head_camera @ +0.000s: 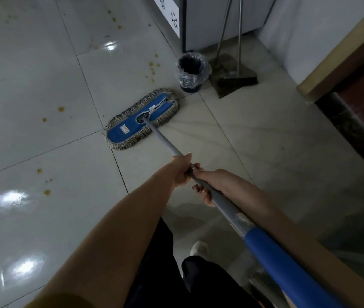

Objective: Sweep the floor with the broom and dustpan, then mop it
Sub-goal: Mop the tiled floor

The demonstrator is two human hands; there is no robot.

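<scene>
Entry: flat mop, in use on a tiled floor (254, 134). The mop head (132, 125), a blue pad with a grey fringe, lay flat on the tiles, its long axis crosswise to the shaft. The mop handle (165, 143), grey with a blue sleeve (287, 270) at the near end, ran from the middle of the mop head straight back toward the person. The left hand (182, 170) was the nearer to the mop head, fingers curled round the grey shaft. The right hand (210, 185) sat just behind it, farther from the mop head, fingers likewise wrapped round the shaft. Neither hand held anything else. Several yellow spots (61, 109) lay on the tiles beyond the mop head and to its left. A bin (193, 71) lined with clear plastic stood just past the mop head's far end. The dustpan (221, 91) and broom (242, 79) stood farther off, past the bin, leaning on a cabinet (205, 30). Judgement: sweeping looked finished and mopping under way. The next stroke would likely drive the mop head broadside, away from the grip and toward the spots, with the left hand steering. The bin stood near enough to be knocked.
</scene>
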